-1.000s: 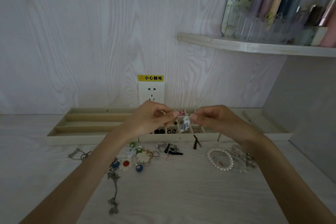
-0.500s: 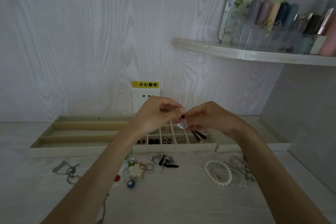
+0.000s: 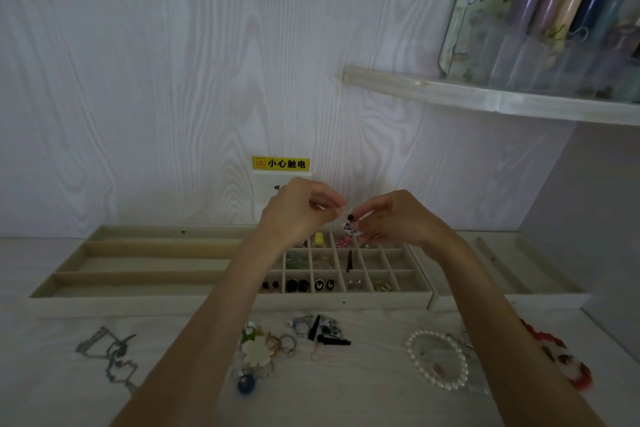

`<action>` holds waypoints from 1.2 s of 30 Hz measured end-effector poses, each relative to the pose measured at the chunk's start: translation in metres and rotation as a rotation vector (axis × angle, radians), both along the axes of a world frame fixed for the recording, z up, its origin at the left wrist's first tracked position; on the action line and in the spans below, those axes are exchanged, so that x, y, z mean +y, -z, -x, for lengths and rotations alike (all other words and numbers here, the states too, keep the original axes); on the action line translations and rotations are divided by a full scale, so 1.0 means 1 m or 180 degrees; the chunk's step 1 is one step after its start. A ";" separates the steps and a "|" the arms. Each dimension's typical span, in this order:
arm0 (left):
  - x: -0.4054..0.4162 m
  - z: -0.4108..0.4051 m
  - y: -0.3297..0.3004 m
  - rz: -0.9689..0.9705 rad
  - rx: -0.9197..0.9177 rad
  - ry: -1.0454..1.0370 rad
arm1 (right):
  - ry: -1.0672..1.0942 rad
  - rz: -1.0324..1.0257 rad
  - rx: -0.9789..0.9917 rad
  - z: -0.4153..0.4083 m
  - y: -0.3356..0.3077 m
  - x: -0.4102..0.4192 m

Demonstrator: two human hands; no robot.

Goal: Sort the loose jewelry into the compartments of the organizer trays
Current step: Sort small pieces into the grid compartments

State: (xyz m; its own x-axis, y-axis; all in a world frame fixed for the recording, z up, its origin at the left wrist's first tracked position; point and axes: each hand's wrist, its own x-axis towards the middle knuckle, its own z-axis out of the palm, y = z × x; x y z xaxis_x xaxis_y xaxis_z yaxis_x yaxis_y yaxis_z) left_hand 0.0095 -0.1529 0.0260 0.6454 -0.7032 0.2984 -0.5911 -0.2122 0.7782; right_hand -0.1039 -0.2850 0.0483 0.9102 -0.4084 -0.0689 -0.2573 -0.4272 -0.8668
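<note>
Both hands hover above the back rows of the small-compartment organizer tray [image 3: 346, 298]. My left hand [image 3: 299, 210] pinches the thin hook of a small dangling earring [image 3: 349, 224], and my right hand [image 3: 391, 215] pinches its dark patterned charm from the right. Several compartments hold small pieces: black studs, a yellow piece, a pink piece, a black clip. Loose jewelry lies on the table in front: a heap of rings and charms [image 3: 266, 347], black clips [image 3: 329, 333], a pearl bracelet [image 3: 436, 360], a silver chain [image 3: 110, 355].
A tray with long slots [image 3: 138, 265] lies to the left, another tray [image 3: 540, 284] to the right. A red and white piece [image 3: 561, 357] sits at the right table edge. A wall socket with a yellow label [image 3: 280, 164] and a shelf [image 3: 485, 100] are behind.
The camera has tilted, so the trays sit lower in view. Both hands stay together on the earring; the right hand's fingers have shifted slightly to the right and the charm hangs more freely.
</note>
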 end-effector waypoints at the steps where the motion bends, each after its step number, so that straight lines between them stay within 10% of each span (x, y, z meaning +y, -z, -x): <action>1: -0.001 -0.001 0.002 -0.0024 0.0001 0.0011 | 0.0014 0.0056 0.0027 -0.001 0.001 -0.002; 36: -0.006 0.004 0.020 -0.0892 -0.0388 -0.0239 | -0.0086 0.0695 0.0368 -0.017 0.033 -0.007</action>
State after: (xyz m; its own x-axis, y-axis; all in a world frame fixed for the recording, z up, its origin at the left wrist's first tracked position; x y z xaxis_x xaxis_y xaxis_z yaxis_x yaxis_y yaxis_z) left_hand 0.0058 -0.1589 0.0059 0.6701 -0.7206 0.1780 -0.6509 -0.4552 0.6075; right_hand -0.0870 -0.2924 0.0152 0.9122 -0.4007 -0.0859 -0.3353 -0.6091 -0.7187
